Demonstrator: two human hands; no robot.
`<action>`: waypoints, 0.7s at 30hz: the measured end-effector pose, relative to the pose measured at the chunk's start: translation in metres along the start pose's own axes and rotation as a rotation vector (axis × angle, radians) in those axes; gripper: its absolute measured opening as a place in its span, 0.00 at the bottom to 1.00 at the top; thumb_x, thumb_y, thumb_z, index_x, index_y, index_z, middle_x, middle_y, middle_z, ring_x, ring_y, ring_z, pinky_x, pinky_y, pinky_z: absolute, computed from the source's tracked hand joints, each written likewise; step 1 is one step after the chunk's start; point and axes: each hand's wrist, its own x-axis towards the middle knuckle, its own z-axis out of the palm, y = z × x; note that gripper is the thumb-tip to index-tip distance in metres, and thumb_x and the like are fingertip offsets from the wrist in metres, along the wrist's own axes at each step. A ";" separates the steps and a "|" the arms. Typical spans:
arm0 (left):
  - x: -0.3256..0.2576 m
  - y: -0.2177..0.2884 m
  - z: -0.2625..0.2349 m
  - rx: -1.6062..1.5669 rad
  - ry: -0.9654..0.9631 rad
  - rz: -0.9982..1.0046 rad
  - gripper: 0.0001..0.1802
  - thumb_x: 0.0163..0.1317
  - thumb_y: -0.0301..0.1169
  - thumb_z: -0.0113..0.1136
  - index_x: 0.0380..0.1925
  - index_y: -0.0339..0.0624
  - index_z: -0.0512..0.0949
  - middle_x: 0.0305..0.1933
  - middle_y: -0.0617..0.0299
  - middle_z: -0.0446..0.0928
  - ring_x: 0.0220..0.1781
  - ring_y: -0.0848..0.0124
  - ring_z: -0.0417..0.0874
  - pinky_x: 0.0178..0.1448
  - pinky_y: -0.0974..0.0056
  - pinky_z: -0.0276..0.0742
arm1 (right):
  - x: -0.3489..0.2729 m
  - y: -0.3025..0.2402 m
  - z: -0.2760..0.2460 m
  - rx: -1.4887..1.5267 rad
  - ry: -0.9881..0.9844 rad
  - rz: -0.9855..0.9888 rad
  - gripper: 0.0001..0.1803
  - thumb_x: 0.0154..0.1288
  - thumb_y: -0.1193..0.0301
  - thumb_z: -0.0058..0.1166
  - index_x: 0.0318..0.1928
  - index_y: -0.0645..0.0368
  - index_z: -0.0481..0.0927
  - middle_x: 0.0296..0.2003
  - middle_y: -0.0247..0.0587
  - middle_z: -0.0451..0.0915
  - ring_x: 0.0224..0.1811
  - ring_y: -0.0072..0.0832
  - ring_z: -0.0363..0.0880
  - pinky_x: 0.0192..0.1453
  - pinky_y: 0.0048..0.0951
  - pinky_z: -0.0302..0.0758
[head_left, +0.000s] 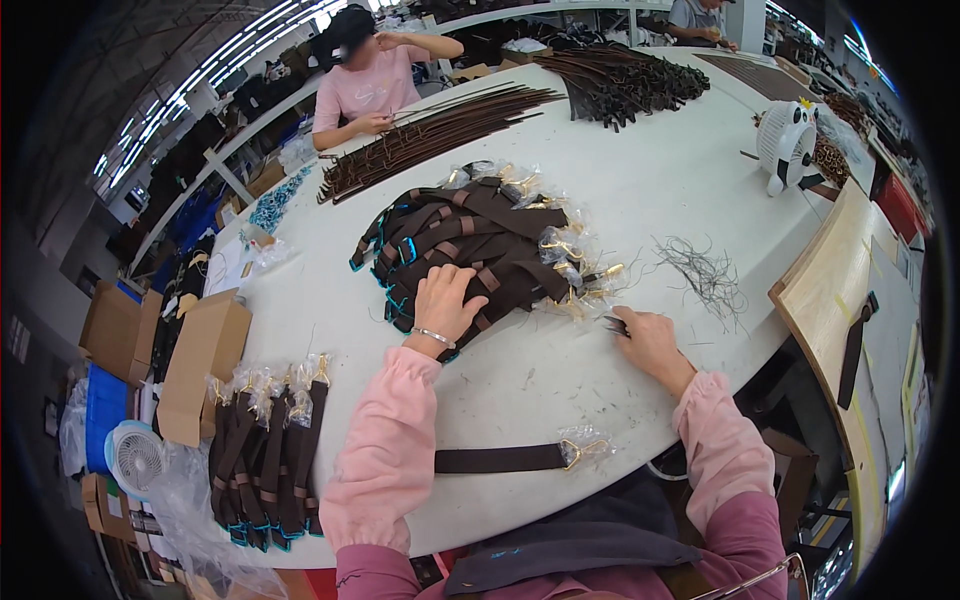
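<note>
My left hand (443,299) lies flat with fingers spread on a heap of dark brown straps (470,245) with gold buckles wrapped in clear plastic, in the middle of the white table (640,170). My right hand (645,335) rests on the table just right of the heap, fingers closed on a small dark tool (614,323). One single brown strap (505,458) with a wrapped buckle lies near the table's front edge, between my forearms. A neat row of several straps (268,450) sits at the left front edge.
A tuft of cut threads (705,272) lies right of the heap. Long brown strips (430,135) and a dark strap pile (625,80) fill the far side, where another person in pink (372,85) sits. A small white fan (790,142) stands at right. Cardboard boxes (200,360) stand left.
</note>
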 end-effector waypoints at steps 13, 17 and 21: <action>-0.008 0.007 -0.087 -0.635 -0.421 -0.282 0.03 0.55 0.20 0.54 0.29 0.36 0.70 0.21 0.64 0.71 0.25 0.81 0.70 0.29 0.75 0.65 | 0.040 -0.055 -0.029 0.482 -0.350 -0.024 0.12 0.46 0.66 0.58 0.26 0.62 0.78 0.20 0.47 0.78 0.25 0.38 0.79 0.29 0.36 0.71; -0.041 0.001 -0.066 -0.534 -0.753 -0.272 0.05 0.55 0.26 0.54 0.30 0.37 0.71 0.24 0.59 0.75 0.24 0.69 0.74 0.31 0.67 0.70 | 0.032 -0.033 -0.033 0.608 -0.747 0.015 0.18 0.46 0.59 0.60 0.30 0.62 0.81 0.24 0.48 0.80 0.27 0.37 0.79 0.32 0.33 0.72; -0.089 0.004 -0.028 -0.093 -0.765 -0.330 0.08 0.51 0.25 0.51 0.33 0.41 0.73 0.30 0.52 0.76 0.34 0.53 0.76 0.39 0.55 0.70 | 0.018 -0.053 -0.035 0.343 -0.336 0.009 0.19 0.46 0.57 0.62 0.32 0.60 0.81 0.24 0.45 0.80 0.29 0.38 0.79 0.32 0.35 0.72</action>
